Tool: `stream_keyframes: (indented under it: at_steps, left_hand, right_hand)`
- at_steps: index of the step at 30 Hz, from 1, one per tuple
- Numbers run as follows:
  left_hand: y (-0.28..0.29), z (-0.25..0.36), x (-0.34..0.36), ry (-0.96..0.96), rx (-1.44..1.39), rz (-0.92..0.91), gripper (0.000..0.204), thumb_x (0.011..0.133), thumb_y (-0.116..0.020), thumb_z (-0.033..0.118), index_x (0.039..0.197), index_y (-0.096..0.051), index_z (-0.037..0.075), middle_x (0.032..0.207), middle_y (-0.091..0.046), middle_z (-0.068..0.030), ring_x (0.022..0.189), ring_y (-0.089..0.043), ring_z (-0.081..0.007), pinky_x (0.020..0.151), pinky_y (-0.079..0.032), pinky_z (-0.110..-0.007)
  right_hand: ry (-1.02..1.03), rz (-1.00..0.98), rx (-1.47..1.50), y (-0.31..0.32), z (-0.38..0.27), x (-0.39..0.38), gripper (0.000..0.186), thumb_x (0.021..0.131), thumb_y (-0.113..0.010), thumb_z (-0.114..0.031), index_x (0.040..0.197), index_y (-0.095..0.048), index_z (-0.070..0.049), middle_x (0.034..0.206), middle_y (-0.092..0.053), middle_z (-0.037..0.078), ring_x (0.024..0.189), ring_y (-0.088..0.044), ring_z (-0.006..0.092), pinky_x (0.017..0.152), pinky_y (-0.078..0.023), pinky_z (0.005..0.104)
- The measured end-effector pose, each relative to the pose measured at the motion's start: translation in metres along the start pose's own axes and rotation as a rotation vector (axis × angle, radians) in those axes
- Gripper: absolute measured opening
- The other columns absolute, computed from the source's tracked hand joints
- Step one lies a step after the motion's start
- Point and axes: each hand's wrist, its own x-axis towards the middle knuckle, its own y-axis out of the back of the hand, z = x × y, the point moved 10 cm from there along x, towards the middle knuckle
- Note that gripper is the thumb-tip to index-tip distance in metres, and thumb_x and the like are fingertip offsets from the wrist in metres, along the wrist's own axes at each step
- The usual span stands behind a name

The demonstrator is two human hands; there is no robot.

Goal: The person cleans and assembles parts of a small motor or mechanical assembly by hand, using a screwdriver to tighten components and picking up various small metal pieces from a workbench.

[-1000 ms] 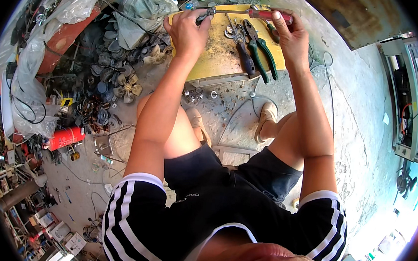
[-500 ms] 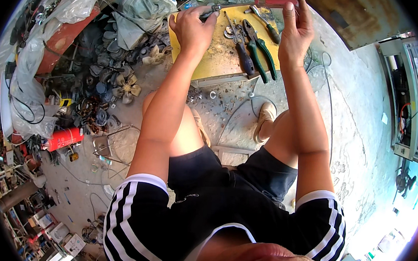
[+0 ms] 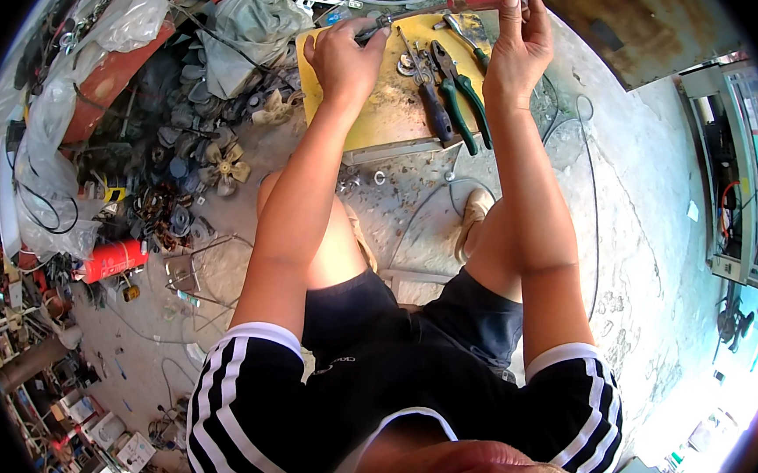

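My right hand (image 3: 522,57) is closed on the red handle of a screwdriver (image 3: 483,2) above the far right of a yellow board (image 3: 378,118). The shaft slants left and down to my left hand (image 3: 345,65), whose fingers pinch a small dark metal part (image 3: 375,29) at the tip. My fingers cover much of that part, so its kind is unclear. Beneath and between my hands lie pliers (image 3: 445,61) with green grips, a dark-handled screwdriver (image 3: 437,113), a green-handled tool (image 3: 479,57) partly behind my right hand, and small metal rings (image 3: 406,63).
Left of the board, a grey plastic bag (image 3: 248,38), a fan blade (image 3: 226,166) and scrap parts crowd the floor. A red cylinder (image 3: 114,260) lies farther left. A rusty panel (image 3: 639,35) and an open-fronted cabinet (image 3: 724,173) stand right; a cable (image 3: 595,190) crosses the floor.
My right hand and the red-handled screwdriver have shifted slightly left, and the handle's end sits more into the palm. The whole view has also moved a little. My left hand keeps its pinch.
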Motion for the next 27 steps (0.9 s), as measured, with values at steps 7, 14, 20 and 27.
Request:
stream_keyframes:
  at_steps: [7, 14, 20, 27]
  left_hand:
    - [0.010, 0.010, 0.007, -0.118, 0.002, 0.086, 0.033, 0.078, -0.075, 0.036, 0.095, -0.076, 0.008, 0.088, -0.072, -0.0155, 0.079, -0.069, -0.0302, 0.075, -0.051, -0.034]
    - [-0.012, -0.019, 0.025, -0.095, -0.121, -0.052, 0.033, 0.085, -0.072, 0.034, 0.103, -0.075, 0.007, 0.100, -0.072, -0.0136, 0.091, -0.068, -0.0308, 0.079, -0.051, -0.038]
    - [-0.002, 0.002, 0.013, -0.084, -0.031, -0.040, 0.035, 0.089, -0.069, 0.033, 0.102, -0.072, 0.001, 0.096, -0.072, -0.0162, 0.087, -0.066, -0.0329, 0.079, -0.049, -0.038]
    - [-0.005, -0.009, 0.008, -0.122, 0.018, -0.114, 0.039, 0.091, -0.066, 0.035, 0.107, -0.071, 0.000, 0.103, -0.070, -0.0183, 0.091, -0.065, -0.0348, 0.082, -0.049, -0.039]
  right_hand:
    - [0.197, -0.060, 0.003, -0.013, -0.017, -0.001, 0.038, 0.103, -0.045, -0.007, 0.140, -0.046, 0.000, 0.100, -0.062, 0.005, 0.092, -0.060, 0.0137, 0.084, -0.049, 0.0269]
    - [0.080, 0.177, 0.022, 0.015, 0.006, 0.009, 0.025, 0.087, -0.069, -0.012, 0.111, -0.070, -0.002, 0.095, -0.063, 0.010, 0.091, -0.059, 0.0190, 0.085, -0.047, 0.0308]
    - [0.075, 0.106, 0.014, 0.027, 0.002, 0.001, 0.037, 0.096, -0.060, -0.008, 0.131, -0.053, 0.002, 0.118, -0.061, 0.010, 0.110, -0.057, 0.0142, 0.098, -0.044, 0.0290]
    - [-0.031, 0.130, 0.042, 0.029, 0.026, -0.018, 0.047, 0.086, -0.069, -0.002, 0.130, -0.056, -0.004, 0.101, -0.051, 0.005, 0.093, -0.058, 0.0142, 0.089, -0.048, 0.0298]
